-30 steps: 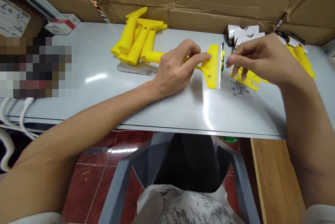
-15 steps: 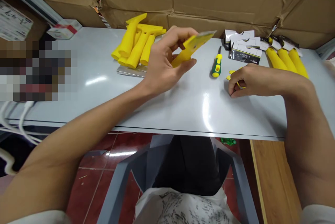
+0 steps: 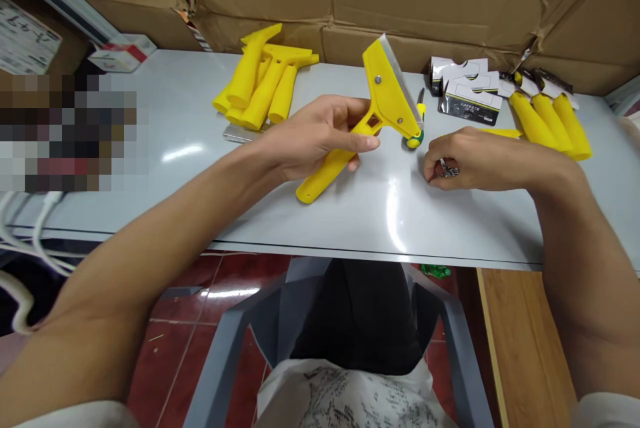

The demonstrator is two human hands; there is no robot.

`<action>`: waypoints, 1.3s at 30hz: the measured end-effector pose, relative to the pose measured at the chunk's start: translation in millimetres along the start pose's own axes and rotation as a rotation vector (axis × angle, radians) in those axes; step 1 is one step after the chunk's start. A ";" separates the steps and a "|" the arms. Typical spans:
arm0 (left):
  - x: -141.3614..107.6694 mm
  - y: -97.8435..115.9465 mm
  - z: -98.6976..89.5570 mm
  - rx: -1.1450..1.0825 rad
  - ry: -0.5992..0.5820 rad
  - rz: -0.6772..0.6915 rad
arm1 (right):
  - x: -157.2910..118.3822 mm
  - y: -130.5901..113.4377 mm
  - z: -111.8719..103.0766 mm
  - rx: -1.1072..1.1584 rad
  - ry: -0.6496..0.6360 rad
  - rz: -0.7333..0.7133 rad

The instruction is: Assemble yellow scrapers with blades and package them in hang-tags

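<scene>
My left hand (image 3: 325,138) is wrapped round a yellow scraper (image 3: 390,95), its blade edge up and to the right, two screws showing on its face. Over the table to the right, my right hand (image 3: 457,158) has its fingers curled together round small metal screws (image 3: 449,169). A green and yellow screwdriver (image 3: 414,141) lies between the hands, partly hidden behind the scraper head. Behind my right hand, part of a flat yellow piece (image 3: 505,133) shows on the table.
Yellow scraper handles (image 3: 260,91) are piled at the back left, over metal strips (image 3: 239,133). Black and white cards (image 3: 470,103) lie at the back right, beside several yellow scrapers (image 3: 553,121) with covered heads. Cardboard (image 3: 430,1) stands behind the table (image 3: 175,195).
My left hand has turned the scraper so its face shows and its handle points down left. My right hand has shifted slightly left, and screws now show between its fingers.
</scene>
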State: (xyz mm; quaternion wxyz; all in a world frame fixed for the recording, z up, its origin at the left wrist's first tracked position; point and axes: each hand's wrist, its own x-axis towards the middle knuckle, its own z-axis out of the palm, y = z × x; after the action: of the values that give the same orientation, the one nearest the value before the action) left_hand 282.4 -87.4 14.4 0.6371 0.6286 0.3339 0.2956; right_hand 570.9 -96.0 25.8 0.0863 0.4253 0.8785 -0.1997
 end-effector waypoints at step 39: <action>-14.9 7.7 20.0 0.033 0.160 -0.003 | 4.9 -57.0 24.8 0.551 0.866 -0.042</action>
State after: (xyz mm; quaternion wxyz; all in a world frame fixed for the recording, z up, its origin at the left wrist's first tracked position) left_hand 289.7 -111.1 22.6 0.5984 0.6129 0.3895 0.3385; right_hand 522.8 -134.8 17.6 -0.4050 0.4582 0.7568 -0.2308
